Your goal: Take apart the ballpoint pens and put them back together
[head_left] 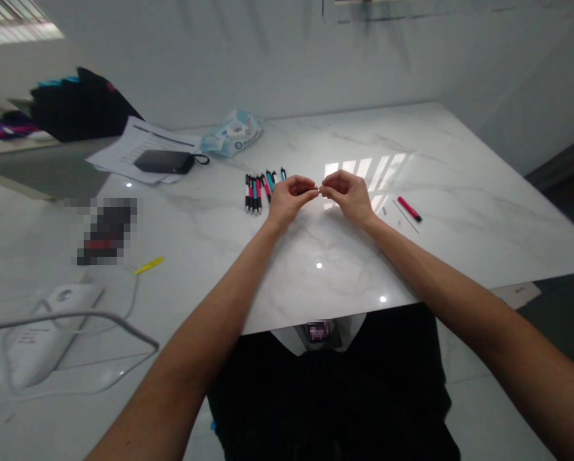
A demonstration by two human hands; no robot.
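Both hands meet above the white marbled table, fingertips nearly touching. My left hand is closed in a pinch on a small dark piece that looks like part of a pen, mostly covered by the fingers. Opposite it, my right hand pinches too, at a tiny light tip between the two hands; what it grips is too small to make out. By the left hand lies a row of several click pens in red, blue, white and black. Right of the right hand are a red pen barrel, a thin refill and tiny pen parts.
At the back left, a black pouch-like case rests on printed papers, beside a crumpled blue-white packet. On the left are a white power strip with grey cable, a yellow tag and a blurred-out dark object.
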